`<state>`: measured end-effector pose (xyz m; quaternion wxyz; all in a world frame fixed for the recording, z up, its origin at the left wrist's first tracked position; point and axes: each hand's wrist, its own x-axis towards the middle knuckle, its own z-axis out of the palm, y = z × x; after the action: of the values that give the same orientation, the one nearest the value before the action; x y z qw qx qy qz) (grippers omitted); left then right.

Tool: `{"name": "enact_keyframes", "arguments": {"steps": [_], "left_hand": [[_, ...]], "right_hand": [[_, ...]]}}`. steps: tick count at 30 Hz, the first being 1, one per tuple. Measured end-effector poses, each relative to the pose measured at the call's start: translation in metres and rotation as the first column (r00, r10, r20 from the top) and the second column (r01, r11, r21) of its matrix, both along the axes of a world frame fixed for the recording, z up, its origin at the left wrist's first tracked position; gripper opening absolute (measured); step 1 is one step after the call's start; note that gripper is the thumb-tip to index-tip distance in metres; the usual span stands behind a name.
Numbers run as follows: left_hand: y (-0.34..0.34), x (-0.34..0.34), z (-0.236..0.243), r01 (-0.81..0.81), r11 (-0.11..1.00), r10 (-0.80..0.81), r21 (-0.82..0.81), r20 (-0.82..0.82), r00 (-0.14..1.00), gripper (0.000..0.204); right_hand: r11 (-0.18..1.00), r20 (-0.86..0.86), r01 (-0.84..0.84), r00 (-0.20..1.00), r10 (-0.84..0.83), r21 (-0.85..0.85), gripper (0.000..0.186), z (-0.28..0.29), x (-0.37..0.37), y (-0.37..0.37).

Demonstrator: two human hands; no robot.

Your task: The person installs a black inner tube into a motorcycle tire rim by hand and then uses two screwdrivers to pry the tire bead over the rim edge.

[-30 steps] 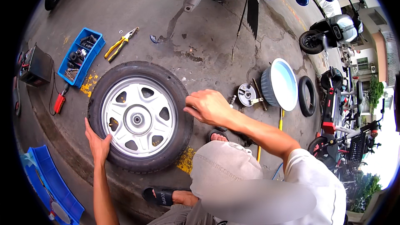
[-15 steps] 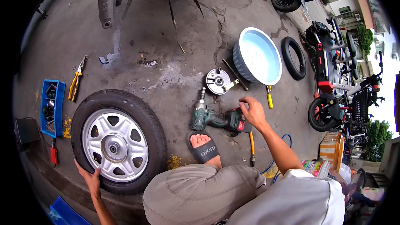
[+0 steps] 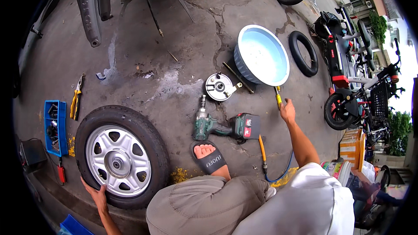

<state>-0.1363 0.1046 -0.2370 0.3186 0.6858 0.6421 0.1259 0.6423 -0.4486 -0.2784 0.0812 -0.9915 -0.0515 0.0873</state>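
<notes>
Wheel, since half a second ago: it sits a touch lower in the frame, but the whole view has shifted with it; the box and pliers keep their places around it.
Wheel, place: on the ground at 8 o'clock from mid-view, the wheel (image 3: 122, 159) lies with its face up toward the camera.
Wheel, look: black tyre (image 3: 157, 156) with tread showing at 2 to 3 o'clock; silver rim (image 3: 96, 162) pierced by six rounded openings; round hub (image 3: 117, 164) with a hole at its middle.
Left hand: at the tyre's 7 o'clock edge as before, the left hand (image 3: 96, 195) has thumb and fingers spread wide against the rubber.
Right hand: over the drill's battery half a second ago, the right hand (image 3: 287, 111) is now at the lower end of the screwdriver (image 3: 279, 100), fingers partly curled; whether they have closed on it I cannot tell.
From the wheel, near: box (image 3: 56, 151) of parts at 10 o'clock, pliers (image 3: 76, 100) at 11, sandalled foot (image 3: 211, 159) at 3, drill (image 3: 212, 127) between 2 and 3.
From the wheel, farther: brake plate (image 3: 213, 88), basin (image 3: 244, 67) and inner tube (image 3: 295, 52), all near 2 o'clock.
</notes>
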Motion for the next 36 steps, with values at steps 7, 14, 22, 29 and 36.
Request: {"name": "enact_keyframes", "arguments": {"steps": [7, 14, 22, 29, 36], "left_hand": [[-0.017, 0.004, -0.021, -0.047, 0.998, 0.053, 0.042, -0.171, 0.984, 0.115], [-0.032, 0.019, -0.015, -0.273, 0.952, 0.278, -0.140, 0.019, 0.960, 0.107], [-0.016, -0.012, 0.001, -0.270, 0.944, 0.285, -0.191, 0.052, 0.957, 0.104], [0.017, 0.050, 0.003, -0.089, 0.981, 0.076, -0.175, -0.082, 0.994, 0.116], [-0.018, 0.004, 0.044, -0.215, 0.939, 0.143, -0.269, -0.263, 0.954, 0.116]], "right_hand": [[0.986, -0.031, -0.097, 0.995, 0.094, -0.132, 0.051, -0.074, 0.053, -0.052], [0.839, -0.633, 0.536, 0.683, -0.365, 0.095, 0.012, 0.024, -0.020, -0.051], [0.750, -0.695, 0.468, 0.719, -0.015, 0.468, 0.020, 0.136, -0.208, 0.026], [0.729, -0.669, -0.192, 0.295, 0.682, 0.657, 0.014, 0.100, -0.182, 0.169], [0.465, -0.564, -0.593, 0.021, 0.825, 0.658, 0.019, 0.148, -0.314, 0.366]]}}
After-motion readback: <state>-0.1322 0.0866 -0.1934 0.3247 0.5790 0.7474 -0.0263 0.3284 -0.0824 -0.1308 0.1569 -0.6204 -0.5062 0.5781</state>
